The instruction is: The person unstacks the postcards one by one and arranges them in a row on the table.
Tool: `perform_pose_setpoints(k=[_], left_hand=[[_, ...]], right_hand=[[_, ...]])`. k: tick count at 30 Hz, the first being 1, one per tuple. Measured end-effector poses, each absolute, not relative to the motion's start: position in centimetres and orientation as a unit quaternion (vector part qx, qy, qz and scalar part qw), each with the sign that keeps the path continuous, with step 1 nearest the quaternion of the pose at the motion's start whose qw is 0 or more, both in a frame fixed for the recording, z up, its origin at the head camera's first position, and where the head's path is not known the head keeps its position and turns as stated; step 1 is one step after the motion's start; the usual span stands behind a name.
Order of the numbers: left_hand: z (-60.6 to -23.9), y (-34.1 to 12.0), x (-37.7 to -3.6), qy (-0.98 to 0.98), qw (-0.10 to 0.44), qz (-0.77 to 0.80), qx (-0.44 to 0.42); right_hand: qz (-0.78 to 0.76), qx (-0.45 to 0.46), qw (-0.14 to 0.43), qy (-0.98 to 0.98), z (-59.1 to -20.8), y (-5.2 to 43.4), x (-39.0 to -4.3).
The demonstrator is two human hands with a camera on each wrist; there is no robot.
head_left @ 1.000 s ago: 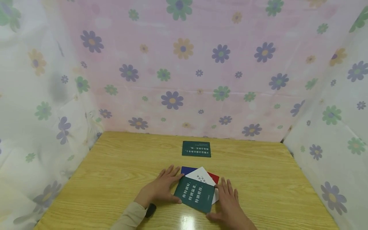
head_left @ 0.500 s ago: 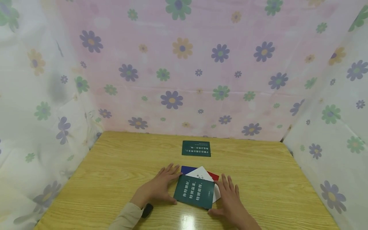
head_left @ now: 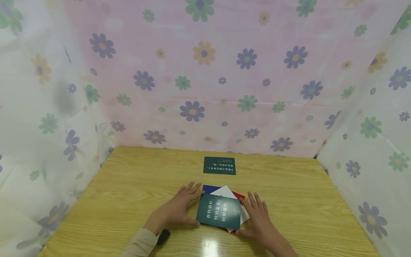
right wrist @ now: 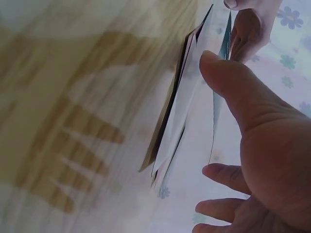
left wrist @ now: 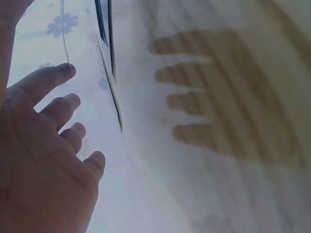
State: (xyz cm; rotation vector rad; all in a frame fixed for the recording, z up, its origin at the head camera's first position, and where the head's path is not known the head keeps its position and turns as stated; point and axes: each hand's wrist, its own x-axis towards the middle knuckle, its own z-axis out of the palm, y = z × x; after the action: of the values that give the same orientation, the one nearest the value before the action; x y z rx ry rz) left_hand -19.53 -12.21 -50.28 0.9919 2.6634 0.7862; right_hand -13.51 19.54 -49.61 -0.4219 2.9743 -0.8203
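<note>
Between my two hands a dark green card (head_left: 218,214) with white printed characters is held by its corners. My left hand (head_left: 176,210) has thumb and index finger at its left side, the other fingers spread. At the right side, my right hand (head_left: 260,221) holds it likewise with thumb and index finger. In the right wrist view this green card (right wrist: 216,107) stands apart from the cards beneath, with a visible gap. Those are a blue card (head_left: 209,189), a white card (head_left: 225,191) and a red card (head_left: 238,195), overlapping at different angles and partly hidden.
Farther back on the wooden table (head_left: 144,178) lies another dark green card (head_left: 219,165), its text upside down. A small black object (head_left: 163,237) sits by my left wrist. A flowered curtain (head_left: 212,85) encloses the back and both sides.
The held green card has turned slightly anticlockwise, its near right corner moving away from me. More of the white and red cards shows at its right and near edges. My hands shifted only a little.
</note>
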Motion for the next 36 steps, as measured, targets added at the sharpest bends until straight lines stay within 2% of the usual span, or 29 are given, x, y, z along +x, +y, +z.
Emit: perform_pose_setpoints(k=[8,18,36], left_hand=[[-50.3,-12.2,-19.3,0.893,0.093,0.288,0.334],[-50.1,-11.4,-19.0,0.906,0.078,0.265,0.32],[-50.2,-9.7,-20.1,0.923,0.054,0.224,0.307]], right_hand=[[-0.26,-0.138,0.029,0.955,-49.6,20.0,-14.0],[-0.25,-0.147,0.019,0.957,-49.8,20.6,-14.9],[-0.265,-0.192,0.035,0.944,-50.1,22.4,-17.0]])
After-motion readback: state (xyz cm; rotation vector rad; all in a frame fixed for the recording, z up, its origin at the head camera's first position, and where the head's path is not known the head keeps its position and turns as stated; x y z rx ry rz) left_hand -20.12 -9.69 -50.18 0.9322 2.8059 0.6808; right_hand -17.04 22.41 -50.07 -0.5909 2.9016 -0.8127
